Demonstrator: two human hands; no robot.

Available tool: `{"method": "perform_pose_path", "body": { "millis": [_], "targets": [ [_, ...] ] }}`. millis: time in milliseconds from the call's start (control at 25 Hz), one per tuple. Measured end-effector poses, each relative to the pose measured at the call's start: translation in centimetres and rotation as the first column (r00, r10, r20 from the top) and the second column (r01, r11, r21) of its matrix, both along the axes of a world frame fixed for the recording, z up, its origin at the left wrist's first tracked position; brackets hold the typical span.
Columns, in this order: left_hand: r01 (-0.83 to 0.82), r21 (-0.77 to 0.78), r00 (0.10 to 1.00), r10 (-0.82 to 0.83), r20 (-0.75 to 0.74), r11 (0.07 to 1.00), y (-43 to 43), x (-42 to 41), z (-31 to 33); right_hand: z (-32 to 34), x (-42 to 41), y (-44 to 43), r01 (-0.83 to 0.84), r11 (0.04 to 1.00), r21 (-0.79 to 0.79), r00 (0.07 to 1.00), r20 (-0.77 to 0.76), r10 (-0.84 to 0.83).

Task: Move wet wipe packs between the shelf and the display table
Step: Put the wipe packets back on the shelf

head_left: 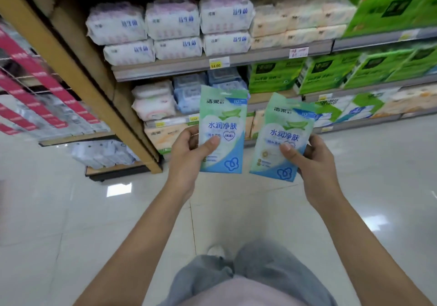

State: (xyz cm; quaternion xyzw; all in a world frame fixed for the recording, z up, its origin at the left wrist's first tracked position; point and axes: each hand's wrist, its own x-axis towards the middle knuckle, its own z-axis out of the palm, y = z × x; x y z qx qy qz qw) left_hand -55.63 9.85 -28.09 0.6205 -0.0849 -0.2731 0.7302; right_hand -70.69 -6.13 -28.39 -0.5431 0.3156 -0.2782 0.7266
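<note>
Wipe packs [223, 128], one gripped per hand [189, 154]

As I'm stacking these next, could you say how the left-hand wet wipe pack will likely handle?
Probably light: the left hand holds the wet wipe pack upright by its lower half alone. Its flat film pouch likely flexes, and looks glossy, so possibly slippery.

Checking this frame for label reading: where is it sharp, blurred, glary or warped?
Head view: the green-and-blue wet wipe pack in the left hand and its twin in the right hand read sharpest; white bagged packs on the shelf and green cartons are blurred; the glossy pale tiled floor shows white lamp glare; the tan shelf upright leans from wide-angle distortion.
</note>
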Motion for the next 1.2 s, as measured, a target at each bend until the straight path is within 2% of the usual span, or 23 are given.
{"method": "perform_pose_path", "body": {
  "millis": [160, 280, 600, 1000, 1200],
  "targets": [
    [0.037, -0.074, 0.998, -0.033, 0.056, 0.997, -7.5, 4.7, 1.4, 1.2, 4.3, -6.3, 0.049, 0.999, -0.023, 0.995, 0.087, -0.047],
    [-0.004, -0.118, 0.998, 0.012, 0.068, 0.993, -13.5, 7.9, 2.2, 2.5, 8.2, -12.5, 0.040, 0.996, -0.083, 0.994, 0.104, -0.031],
    [-0.144, -0.232, 0.981, 0.169, 0.095, 0.962, -25.4, 15.7, 7.2, 10.4, 18.4, -26.6, -0.076, 0.953, -0.294, 0.979, 0.157, 0.127],
    [-0.212, -0.312, 0.936, 0.284, 0.207, 0.926, -30.8, 26.2, 12.1, 16.3, 34.3, -34.9, -0.065, 0.953, -0.295, 0.942, 0.298, 0.156],
    [-0.204, -0.320, 0.935, 0.281, 0.218, 0.925, -32.1, 29.3, 12.9, 18.4, 42.8, -37.7, -0.055, 0.919, -0.391, 0.959, 0.236, 0.158]
  ]
}}
